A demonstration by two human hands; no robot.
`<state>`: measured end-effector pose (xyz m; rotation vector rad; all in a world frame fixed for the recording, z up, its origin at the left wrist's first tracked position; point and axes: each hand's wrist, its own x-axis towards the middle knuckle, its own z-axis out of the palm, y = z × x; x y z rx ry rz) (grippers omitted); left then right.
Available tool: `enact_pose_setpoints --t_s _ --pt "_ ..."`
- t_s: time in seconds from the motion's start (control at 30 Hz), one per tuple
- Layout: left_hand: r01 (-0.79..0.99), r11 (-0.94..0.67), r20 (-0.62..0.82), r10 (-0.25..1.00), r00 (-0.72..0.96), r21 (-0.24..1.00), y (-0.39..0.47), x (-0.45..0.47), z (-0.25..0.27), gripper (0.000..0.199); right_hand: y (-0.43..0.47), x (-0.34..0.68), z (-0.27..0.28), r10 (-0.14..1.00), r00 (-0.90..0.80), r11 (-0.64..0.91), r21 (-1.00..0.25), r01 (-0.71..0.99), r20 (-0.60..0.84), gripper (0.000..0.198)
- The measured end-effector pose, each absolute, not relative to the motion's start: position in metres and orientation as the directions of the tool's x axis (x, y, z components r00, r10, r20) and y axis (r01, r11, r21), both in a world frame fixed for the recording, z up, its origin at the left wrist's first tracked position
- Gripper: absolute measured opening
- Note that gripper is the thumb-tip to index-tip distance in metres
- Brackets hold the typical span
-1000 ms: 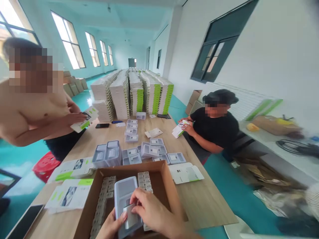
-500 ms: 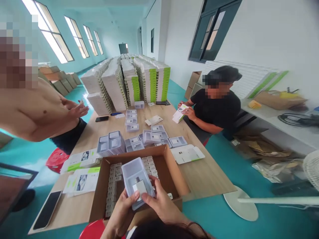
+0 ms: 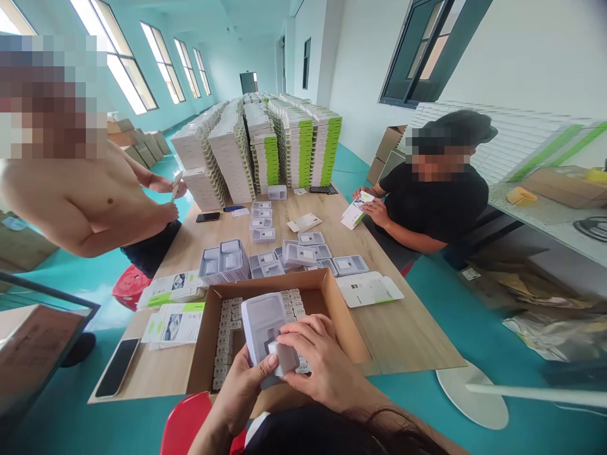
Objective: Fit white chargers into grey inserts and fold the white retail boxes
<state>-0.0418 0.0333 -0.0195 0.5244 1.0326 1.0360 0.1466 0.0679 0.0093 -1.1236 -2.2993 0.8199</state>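
My left hand is closed around the lower left of a translucent plastic tray, which is tilted up above the open cardboard box. A white plug-in charger with metal prongs is pinched in the fingers of my right hand, at the lower part of the tray. My left thumb lies against the charger's side. Whether the charger still touches the tray's recess, I cannot tell. Rows of similar white chargers line the inside of the box below, partly hidden by my hands and the tray.
Nested trays and several loose trays stand behind the box. Flat printed cartons and a phone lie left. One co-worker sits right with a carton; another person is at left. Stacked cartons rise beyond.
My right hand has moved up over the tray and now grips the charger, which has turned and tilted. The tray leans more to the left. The camera view has shifted left.
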Motion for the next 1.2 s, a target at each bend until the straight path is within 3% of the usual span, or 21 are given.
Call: enact_pose_setpoints --t_s 0.47,0.53,0.6,0.7,0.77,0.8,0.9,1.0,1.2 --pt "-0.389 0.472 -0.477 0.874 0.089 0.791 0.024 -0.038 -0.025 0.046 0.063 0.133 0.003 0.8 -0.6 0.481 -0.605 0.634 0.007 0.025" --pt "-0.372 0.476 -0.48 0.873 0.088 0.797 0.024 -0.039 -0.028 0.045 0.063 0.134 0.0 0.791 -0.612 0.482 -0.616 0.623 0.0 0.019" --pt "-0.392 0.487 -0.489 0.866 0.101 0.781 0.025 -0.039 -0.029 0.05 0.063 0.137 -0.006 0.803 -0.597 0.448 -0.671 0.591 0.011 0.025" --pt "-0.463 0.496 -0.501 0.857 0.122 0.735 0.026 -0.039 -0.025 0.061 0.06 0.141 -0.019 0.918 -0.396 0.222 -0.85 0.478 0.017 0.07" --pt "-0.501 0.482 -0.493 0.862 0.122 0.719 0.028 -0.037 -0.022 0.067 0.057 0.14 -0.028 0.954 -0.284 -0.017 -0.965 0.261 -0.093 0.097" --pt "-0.516 0.472 -0.485 0.866 0.12 0.715 0.029 -0.035 -0.021 0.068 0.056 0.139 -0.033 0.937 -0.307 -0.134 -0.983 0.124 -0.166 0.101" --pt "-0.54 0.452 -0.476 0.873 0.104 0.71 0.032 -0.032 -0.022 0.071 0.054 0.133 -0.041 0.842 -0.464 -0.372 -0.919 -0.129 -0.276 0.081" --pt "-0.542 0.454 -0.505 0.861 0.061 0.707 0.034 -0.032 -0.027 0.072 0.057 0.13 -0.046 0.851 -0.414 -0.424 -0.888 -0.177 -0.324 0.061" --pt "-0.56 0.415 -0.508 0.862 -0.011 0.717 0.043 -0.031 -0.034 0.06 0.073 0.132 -0.056 0.853 -0.347 -0.472 -0.861 -0.19 -0.391 0.06"
